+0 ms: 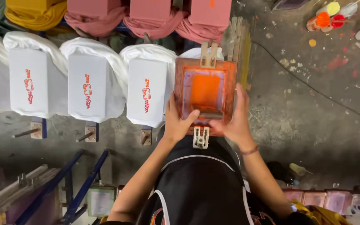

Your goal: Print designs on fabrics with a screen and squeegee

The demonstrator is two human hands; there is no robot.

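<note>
Concrete floor (313,112), grey and spattered with paint, seen from above; blue metal struts (80,183) cross it at lower left. Near edge: the person's dark top, both forearms reaching forward. Left hand (178,121) closed on the near-left corner of the frame (205,93), thumb lying over its inner edge. Right hand (234,121) gripping the near-right side, fingers extended along the rail. The frame is a rectangular wooden screen, orange ink filling its mesh, lying flat on the rightmost pallet of the row; its long axis runs away from the person, with a metal bracket (201,137) at the near end and a second at the far end. To its left, three white shirts (146,91) stretched on pallets, each bearing a small red print. Beyond, a farther row of pink shirts (151,16) and a yellow one (34,12). Far right: paint bottles (328,16) on the floor.
</note>
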